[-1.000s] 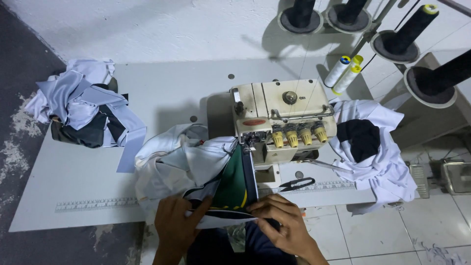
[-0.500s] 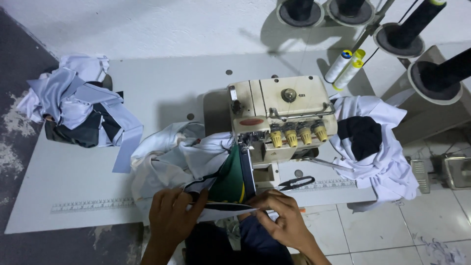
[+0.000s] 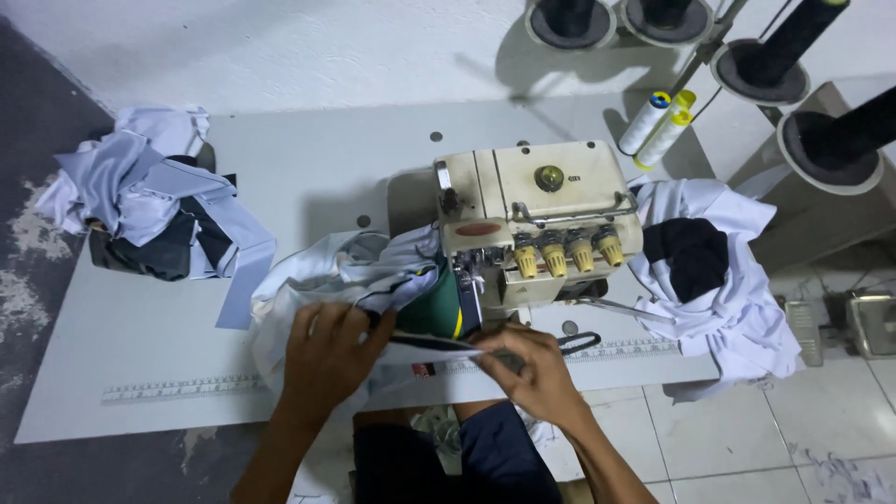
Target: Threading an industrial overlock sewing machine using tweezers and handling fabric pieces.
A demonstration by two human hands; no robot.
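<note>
A cream overlock sewing machine [image 3: 532, 219] stands on the white table [image 3: 280, 168]. In front of it lies a bunched white garment [image 3: 345, 271] with a green panel [image 3: 437, 313] and a dark trimmed edge. My left hand [image 3: 327, 359] presses flat on the white fabric, left of the green panel. My right hand [image 3: 532, 369] pinches the garment's front edge just before the machine's needle area, pulling it taut between both hands.
A heap of pale blue and dark cloth [image 3: 149, 210] lies at the table's left end. White and black fabric [image 3: 705, 271] is piled right of the machine. Thread cones [image 3: 658, 126] and dark spools [image 3: 803, 37] stand behind. Black scissors [image 3: 581, 342] lie by a ruler strip [image 3: 177, 387].
Both hands have slid up the garment toward the machine, the right hand now pinching the edge close to the needle. The camera view has shifted slightly.
</note>
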